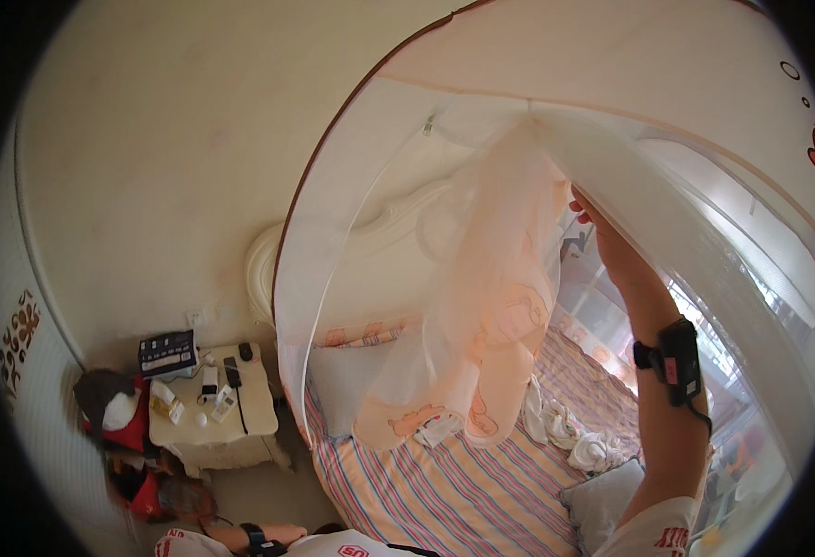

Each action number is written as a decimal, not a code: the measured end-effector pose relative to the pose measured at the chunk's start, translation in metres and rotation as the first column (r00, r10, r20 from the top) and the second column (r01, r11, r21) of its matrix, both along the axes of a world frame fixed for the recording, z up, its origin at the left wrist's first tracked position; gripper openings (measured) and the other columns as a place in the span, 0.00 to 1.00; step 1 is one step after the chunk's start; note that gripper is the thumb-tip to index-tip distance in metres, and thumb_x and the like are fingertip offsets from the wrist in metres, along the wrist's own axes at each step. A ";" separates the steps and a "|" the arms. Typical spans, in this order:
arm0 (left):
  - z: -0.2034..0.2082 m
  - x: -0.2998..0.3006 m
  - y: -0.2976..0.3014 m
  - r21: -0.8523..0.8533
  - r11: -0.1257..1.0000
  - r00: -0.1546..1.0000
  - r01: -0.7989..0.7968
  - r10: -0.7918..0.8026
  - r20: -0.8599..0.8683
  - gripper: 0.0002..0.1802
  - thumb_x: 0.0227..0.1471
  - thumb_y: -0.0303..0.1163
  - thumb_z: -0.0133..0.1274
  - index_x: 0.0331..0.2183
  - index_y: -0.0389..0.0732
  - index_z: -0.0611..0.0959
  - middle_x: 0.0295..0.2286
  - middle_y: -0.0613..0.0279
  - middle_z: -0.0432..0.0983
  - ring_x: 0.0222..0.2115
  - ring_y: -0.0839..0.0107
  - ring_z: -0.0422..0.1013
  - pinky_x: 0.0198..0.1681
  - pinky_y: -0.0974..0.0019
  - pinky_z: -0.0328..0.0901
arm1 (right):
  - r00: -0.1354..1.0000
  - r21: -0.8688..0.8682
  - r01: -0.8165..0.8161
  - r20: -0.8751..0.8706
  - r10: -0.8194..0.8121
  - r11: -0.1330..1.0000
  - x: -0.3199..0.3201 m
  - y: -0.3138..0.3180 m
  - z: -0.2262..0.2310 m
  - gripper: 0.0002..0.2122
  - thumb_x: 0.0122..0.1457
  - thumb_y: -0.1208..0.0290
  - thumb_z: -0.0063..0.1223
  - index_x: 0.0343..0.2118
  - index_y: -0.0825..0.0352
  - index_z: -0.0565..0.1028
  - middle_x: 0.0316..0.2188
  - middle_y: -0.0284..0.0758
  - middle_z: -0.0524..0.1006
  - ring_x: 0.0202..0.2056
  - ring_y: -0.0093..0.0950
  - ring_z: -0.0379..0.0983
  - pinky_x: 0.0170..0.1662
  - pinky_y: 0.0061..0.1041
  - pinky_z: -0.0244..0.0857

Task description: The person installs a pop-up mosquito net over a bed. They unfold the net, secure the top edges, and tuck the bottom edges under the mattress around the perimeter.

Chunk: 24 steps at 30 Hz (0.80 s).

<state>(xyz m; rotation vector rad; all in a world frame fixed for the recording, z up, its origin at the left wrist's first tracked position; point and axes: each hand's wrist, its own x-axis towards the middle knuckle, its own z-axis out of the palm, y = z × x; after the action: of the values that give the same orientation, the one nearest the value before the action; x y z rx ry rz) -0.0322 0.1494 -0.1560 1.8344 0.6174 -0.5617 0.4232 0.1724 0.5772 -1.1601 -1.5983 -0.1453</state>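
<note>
1. The right hand is raised high over the bed, with its forearm coming up from the lower right and a black band with a small device strapped at the wrist.
2. The sheer peach mosquito net is held up by this hand; the fingers are closed on the lifted edge of the net near the top of the canopy, so the grip is holding cloth.
3. The net is gathered into a hanging bunch that drops from the hand's height down to the head end of the bed, where its lower folds touch the striped sheet.
4. The left hand is kept low at the bottom edge of the view, near the foot-side corner of the bed, with a dark watch at the wrist; whether its grip is wide or narrow cannot be told.
5. White crumpled cloths lie on the sheet toward the right edge of the bed, and a grey pillow lies near them.
6. A small white desk stands beside the head of the bed, with small items on its top.
</note>
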 end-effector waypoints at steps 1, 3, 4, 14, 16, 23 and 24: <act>0.029 0.006 0.034 -0.183 0.961 0.977 0.209 -0.199 0.075 0.21 0.53 0.40 0.53 0.42 0.33 0.76 0.38 0.54 0.76 0.34 0.62 0.70 0.38 0.61 0.64 | 0.995 0.009 0.078 -0.056 -0.077 0.997 -0.005 0.007 -0.001 0.10 0.58 0.64 0.57 0.35 0.67 0.75 0.29 0.28 0.74 0.31 0.20 0.69 0.36 0.23 0.64; 0.117 0.029 0.105 -0.136 0.881 0.882 0.453 -0.421 0.212 0.25 0.49 0.45 0.58 0.41 0.34 0.78 0.36 0.55 0.76 0.36 0.63 0.71 0.40 0.62 0.64 | 0.998 0.130 0.034 -0.065 -0.025 0.991 -0.020 0.021 -0.009 0.11 0.57 0.65 0.58 0.35 0.67 0.76 0.30 0.28 0.74 0.33 0.20 0.69 0.38 0.23 0.64; 0.172 0.037 0.135 0.003 0.980 0.954 0.198 -0.193 0.231 0.27 0.49 0.45 0.58 0.43 0.33 0.77 0.37 0.53 0.76 0.39 0.63 0.71 0.43 0.63 0.65 | 0.999 0.199 0.011 -0.037 -0.004 0.980 -0.027 0.028 -0.012 0.11 0.57 0.65 0.58 0.35 0.67 0.76 0.30 0.28 0.74 0.34 0.20 0.69 0.39 0.23 0.63; 0.642 0.145 0.198 0.301 0.810 -0.190 -0.503 -0.444 0.876 0.13 0.49 0.27 0.57 0.39 0.38 0.77 0.36 0.64 0.72 0.34 0.73 0.66 0.40 0.68 0.63 | 0.973 0.444 -0.102 -0.144 0.183 0.890 -0.066 0.066 -0.004 0.10 0.62 0.70 0.52 0.42 0.68 0.77 0.37 0.31 0.78 0.41 0.20 0.70 0.46 0.21 0.64; 0.689 0.178 0.190 0.266 0.791 -0.264 -0.551 -0.468 0.843 0.12 0.51 0.27 0.55 0.40 0.37 0.76 0.37 0.61 0.70 0.40 0.71 0.66 0.44 0.67 0.61 | 0.984 0.491 -0.063 -0.117 0.138 0.869 -0.074 0.071 -0.004 0.10 0.62 0.70 0.51 0.42 0.69 0.77 0.37 0.30 0.78 0.41 0.18 0.70 0.46 0.21 0.63; 0.749 0.239 0.164 0.310 0.491 -0.213 -0.814 -0.750 0.626 0.17 0.44 0.21 0.55 0.40 0.42 0.76 0.35 0.57 0.71 0.37 0.61 0.70 0.37 0.65 0.67 | 0.985 0.460 0.157 -0.133 -0.107 0.874 -0.089 0.045 0.004 0.09 0.64 0.70 0.48 0.40 0.70 0.76 0.36 0.30 0.77 0.38 0.18 0.69 0.43 0.19 0.63; 0.753 0.238 0.168 0.336 0.506 -0.182 -0.795 -0.726 0.663 0.18 0.43 0.20 0.55 0.40 0.41 0.77 0.34 0.57 0.71 0.35 0.60 0.71 0.35 0.65 0.67 | 0.983 0.473 0.182 -0.105 -0.150 0.862 -0.087 0.040 0.006 0.09 0.63 0.70 0.48 0.40 0.70 0.76 0.35 0.30 0.77 0.37 0.18 0.69 0.42 0.19 0.63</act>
<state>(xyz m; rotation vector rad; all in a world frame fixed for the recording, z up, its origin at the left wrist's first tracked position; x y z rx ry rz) 0.2063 0.3171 0.5968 2.2796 -0.4754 1.9759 0.3359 0.2126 0.5835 -0.8947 -1.2991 -0.5824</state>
